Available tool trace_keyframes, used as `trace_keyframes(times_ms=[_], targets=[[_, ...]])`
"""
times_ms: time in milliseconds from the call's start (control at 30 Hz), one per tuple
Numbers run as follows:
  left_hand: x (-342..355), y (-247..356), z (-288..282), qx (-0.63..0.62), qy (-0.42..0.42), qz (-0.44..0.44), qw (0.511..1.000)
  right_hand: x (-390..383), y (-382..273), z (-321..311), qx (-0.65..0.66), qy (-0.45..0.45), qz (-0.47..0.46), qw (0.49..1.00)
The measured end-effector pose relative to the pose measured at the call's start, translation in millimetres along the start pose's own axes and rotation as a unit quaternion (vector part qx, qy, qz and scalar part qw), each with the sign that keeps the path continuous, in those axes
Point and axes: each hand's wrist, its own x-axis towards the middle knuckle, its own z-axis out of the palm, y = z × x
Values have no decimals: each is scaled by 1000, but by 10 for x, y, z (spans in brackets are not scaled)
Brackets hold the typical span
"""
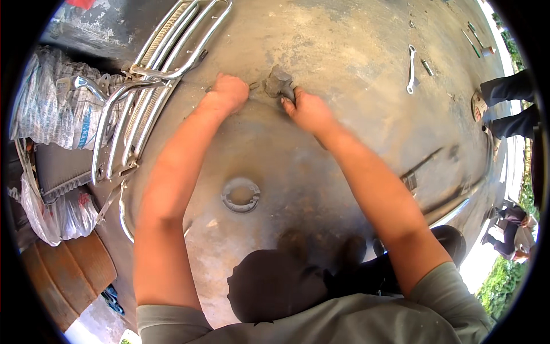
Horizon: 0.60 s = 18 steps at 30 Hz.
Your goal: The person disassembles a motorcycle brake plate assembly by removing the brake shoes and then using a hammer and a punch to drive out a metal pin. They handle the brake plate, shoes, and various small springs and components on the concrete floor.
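Stained concrete floor (344,51) holds a grey metal part (277,81), above the brake shoes (240,195). Right hand (309,110) grips that part; left hand (229,92), fisted, pinches a thin tool (253,86) beside it.

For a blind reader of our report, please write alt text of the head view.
Both hands work on a small grey metal part on a concrete floor: right hand grips it, left hand touches beside it. A chrome rack lies left, a brake-shoe ring nearer, a wrench farther right.
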Motion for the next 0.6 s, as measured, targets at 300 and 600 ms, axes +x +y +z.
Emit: trace_keyframes(times_ms=[300, 600], targets=[[-78, 48, -76, -109, -29, 7, 994, 15, 91, 37, 34, 22, -21, 999], [-40, 89, 66, -160, 79, -25, 984, 107, 123, -33, 12, 30, -37, 999]])
